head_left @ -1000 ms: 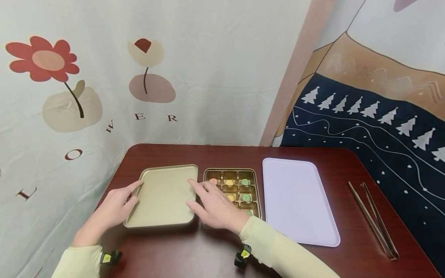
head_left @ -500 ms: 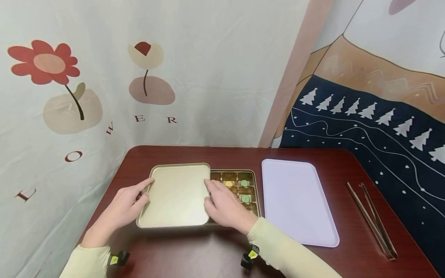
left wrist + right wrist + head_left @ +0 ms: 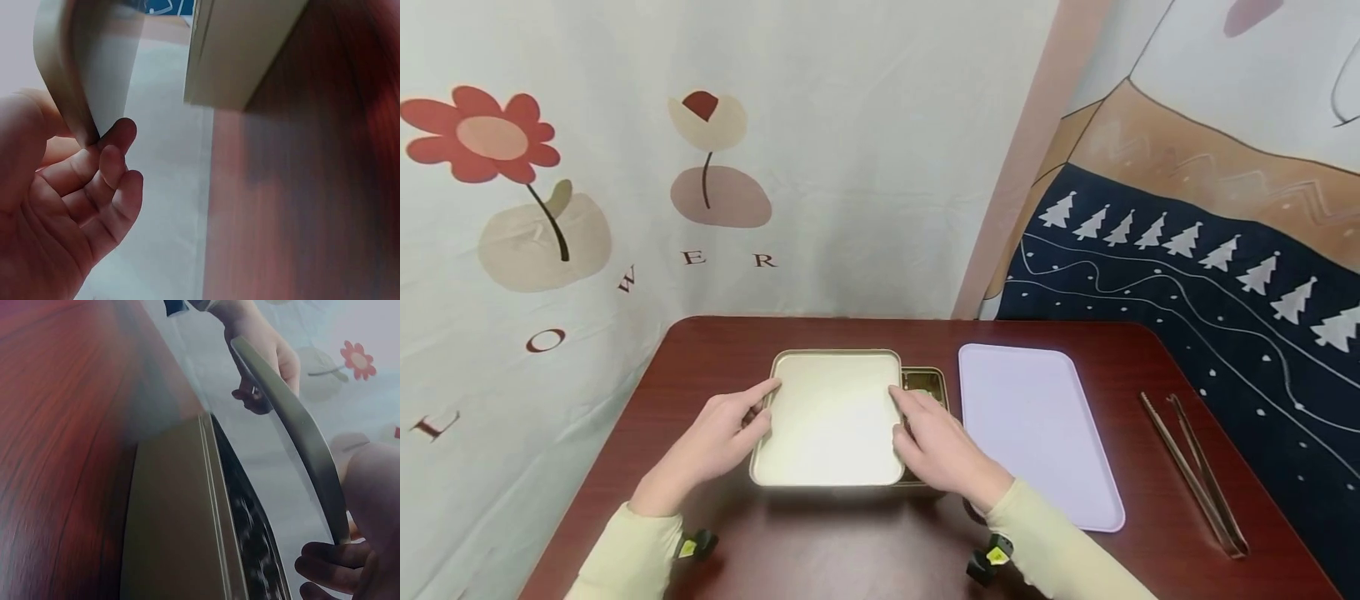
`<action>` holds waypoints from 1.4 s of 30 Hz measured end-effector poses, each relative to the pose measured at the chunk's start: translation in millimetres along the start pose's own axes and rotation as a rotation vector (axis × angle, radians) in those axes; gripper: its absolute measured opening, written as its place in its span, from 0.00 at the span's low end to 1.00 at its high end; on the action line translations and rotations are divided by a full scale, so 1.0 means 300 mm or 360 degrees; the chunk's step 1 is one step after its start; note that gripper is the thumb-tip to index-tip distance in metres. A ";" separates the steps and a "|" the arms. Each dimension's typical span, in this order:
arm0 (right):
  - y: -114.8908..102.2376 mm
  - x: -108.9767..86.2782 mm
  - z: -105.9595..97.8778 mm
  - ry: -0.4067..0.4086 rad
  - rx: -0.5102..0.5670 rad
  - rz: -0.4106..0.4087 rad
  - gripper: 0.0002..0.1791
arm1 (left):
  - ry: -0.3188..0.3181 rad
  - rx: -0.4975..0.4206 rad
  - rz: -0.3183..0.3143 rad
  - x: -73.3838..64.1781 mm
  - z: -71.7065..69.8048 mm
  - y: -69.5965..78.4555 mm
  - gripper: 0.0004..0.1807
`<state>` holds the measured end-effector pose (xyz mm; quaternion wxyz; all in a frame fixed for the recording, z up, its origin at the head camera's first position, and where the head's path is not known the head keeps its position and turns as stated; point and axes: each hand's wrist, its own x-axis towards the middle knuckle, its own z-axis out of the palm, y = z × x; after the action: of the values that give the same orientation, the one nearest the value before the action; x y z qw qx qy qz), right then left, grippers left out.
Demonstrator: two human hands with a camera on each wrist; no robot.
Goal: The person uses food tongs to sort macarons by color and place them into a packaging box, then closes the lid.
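A flat pale-gold lid [image 3: 831,417] hangs level above the gold box [image 3: 927,381], covering most of it from the head view. My left hand [image 3: 715,442] pinches the lid's left edge, its other fingers curled under the rim in the left wrist view. On the opposite edge, my right hand [image 3: 943,442] grips the rim between thumb and fingers. A gap separates lid [image 3: 309,447] and box [image 3: 178,512] in the right wrist view. Only the box's right strip of compartments shows from above; most of its small coloured pieces are hidden.
Right of the box lies a lilac tray [image 3: 1037,433]. Metal tongs [image 3: 1198,479] rest farther right on the dark red table [image 3: 850,550]. A printed curtain [image 3: 865,167] hangs behind the table's far edge.
Both hands have carried the lid rightward, from beside the box to above it. The coloured pieces that showed earlier are now mostly covered. Tray and tongs stay put.
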<state>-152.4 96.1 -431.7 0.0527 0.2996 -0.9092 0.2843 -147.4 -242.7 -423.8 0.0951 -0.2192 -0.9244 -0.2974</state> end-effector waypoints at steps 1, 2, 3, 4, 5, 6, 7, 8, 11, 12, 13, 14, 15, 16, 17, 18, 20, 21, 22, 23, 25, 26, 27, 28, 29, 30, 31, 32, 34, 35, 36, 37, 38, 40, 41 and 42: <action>0.012 -0.009 -0.009 0.0011 -0.0002 0.0006 0.32 | -0.0007 -0.0016 0.0006 0.013 0.008 0.009 0.24; 0.025 -0.018 -0.016 0.0029 -0.0001 0.0008 0.32 | -0.0011 -0.0035 0.0009 0.025 0.017 0.018 0.24; 0.037 -0.027 -0.025 0.0035 -0.0003 0.0017 0.32 | -0.0013 -0.0053 0.0019 0.038 0.026 0.027 0.24; 0.048 -0.037 -0.033 0.0044 -0.0002 0.0027 0.32 | -0.0017 -0.0073 0.0026 0.049 0.036 0.035 0.24; 0.060 -0.047 -0.041 0.0056 0.0000 0.0040 0.32 | -0.0022 -0.0097 0.0039 0.061 0.047 0.043 0.24; 0.071 -0.058 -0.049 0.0067 0.0000 0.0054 0.32 | -0.0020 -0.0119 0.0054 0.072 0.058 0.052 0.23; 0.083 -0.066 -0.055 0.0074 -0.0004 0.0059 0.31 | -0.0016 -0.0140 0.0063 0.082 0.070 0.059 0.23; 0.095 -0.075 -0.061 0.0080 -0.0009 0.0062 0.31 | -0.0015 -0.0157 0.0071 0.090 0.083 0.065 0.23; 0.129 -0.097 -0.078 0.0081 -0.0021 0.0060 0.31 | -0.0017 -0.0214 0.0079 0.110 0.117 0.086 0.23; 0.138 -0.103 -0.084 0.0080 -0.0025 0.0053 0.31 | -0.0015 -0.0227 0.0077 0.114 0.127 0.092 0.23; 0.147 -0.107 -0.089 0.0069 -0.0028 0.0048 0.31 | -0.0013 -0.0242 0.0070 0.117 0.135 0.098 0.23; 0.155 -0.111 -0.094 0.0063 -0.0035 0.0041 0.31 | -0.0011 -0.0256 0.0064 0.118 0.142 0.104 0.23; 0.162 -0.113 -0.098 0.0057 -0.0042 0.0033 0.30 | -0.0006 -0.0273 0.0067 0.120 0.148 0.110 0.22; 0.169 -0.116 -0.103 0.0047 -0.0044 0.0032 0.31 | 0.0000 -0.0280 0.0061 0.122 0.154 0.116 0.22; 0.174 -0.117 -0.108 0.0038 -0.0050 0.0031 0.30 | 0.0009 -0.0287 0.0060 0.123 0.159 0.121 0.22; 0.180 -0.118 -0.112 0.0029 -0.0051 0.0031 0.30 | 0.0018 -0.0292 0.0063 0.124 0.164 0.125 0.22; 0.190 -0.119 -0.118 0.0014 -0.0049 0.0034 0.30 | 0.0036 -0.0295 0.0066 0.125 0.173 0.131 0.21; 0.192 -0.119 -0.121 0.0007 -0.0041 0.0036 0.30 | 0.0049 -0.0293 0.0068 0.125 0.176 0.132 0.21; 0.195 -0.119 -0.122 -0.0001 -0.0030 0.0038 0.30 | 0.0059 -0.0295 0.0062 0.124 0.180 0.133 0.20; 0.196 -0.119 -0.124 -0.0006 -0.0023 0.0038 0.30 | 0.0069 -0.0303 0.0064 0.123 0.182 0.133 0.20; 0.199 -0.119 -0.124 -0.0006 -0.0017 0.0028 0.30 | 0.0084 -0.0320 0.0067 0.122 0.187 0.132 0.19; 0.200 -0.119 -0.124 -0.0008 -0.0016 0.0025 0.30 | 0.0091 -0.0331 0.0070 0.122 0.189 0.131 0.18; 0.201 -0.119 -0.123 -0.0006 -0.0014 0.0019 0.30 | 0.0095 -0.0344 0.0072 0.122 0.191 0.129 0.18; 0.201 -0.118 -0.124 -0.0005 -0.0013 0.0015 0.30 | 0.0096 -0.0356 0.0075 0.121 0.192 0.129 0.18; 0.201 -0.118 -0.124 -0.0006 -0.0009 0.0013 0.30 | 0.0096 -0.0363 0.0077 0.120 0.192 0.128 0.17; 0.201 -0.118 -0.125 -0.0006 -0.0001 0.0011 0.30 | 0.0096 -0.0369 0.0075 0.118 0.193 0.126 0.17; 0.201 -0.118 -0.127 -0.0011 0.0019 0.0018 0.30 | 0.0094 -0.0374 0.0072 0.117 0.193 0.124 0.17; 0.201 -0.118 -0.129 -0.0018 0.0041 0.0031 0.30 | 0.0089 -0.0378 0.0064 0.114 0.192 0.122 0.17; 0.203 -0.118 -0.135 -0.0030 0.0098 0.0062 0.29 | 0.0081 -0.0372 0.0051 0.109 0.189 0.118 0.17; 0.204 -0.118 -0.138 -0.0031 0.0137 0.0075 0.28 | 0.0079 -0.0357 0.0040 0.107 0.186 0.116 0.17; 0.206 -0.119 -0.141 -0.0027 0.0167 0.0075 0.28 | 0.0075 -0.0347 0.0034 0.105 0.183 0.114 0.17; 0.208 -0.120 -0.145 -0.0022 0.0197 0.0073 0.27 | 0.0070 -0.0339 0.0034 0.103 0.179 0.114 0.17; 0.211 -0.120 -0.149 -0.0010 0.0220 0.0057 0.26 | 0.0071 -0.0326 0.0041 0.103 0.175 0.113 0.17; 0.215 -0.120 -0.158 0.0016 0.0250 0.0007 0.27 | 0.0079 -0.0302 0.0076 0.103 0.166 0.113 0.19; 0.217 -0.119 -0.163 0.0028 0.0258 -0.0021 0.27 | 0.0080 -0.0303 0.0097 0.103 0.161 0.114 0.20; 0.218 -0.118 -0.168 0.0036 0.0254 -0.0043 0.27 | 0.0079 -0.0311 0.0124 0.104 0.157 0.115 0.20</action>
<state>-164.9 185.1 -430.8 0.0425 0.3118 -0.8789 0.3585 -161.4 -179.0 -434.6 0.1078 -0.2559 -0.8790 -0.3876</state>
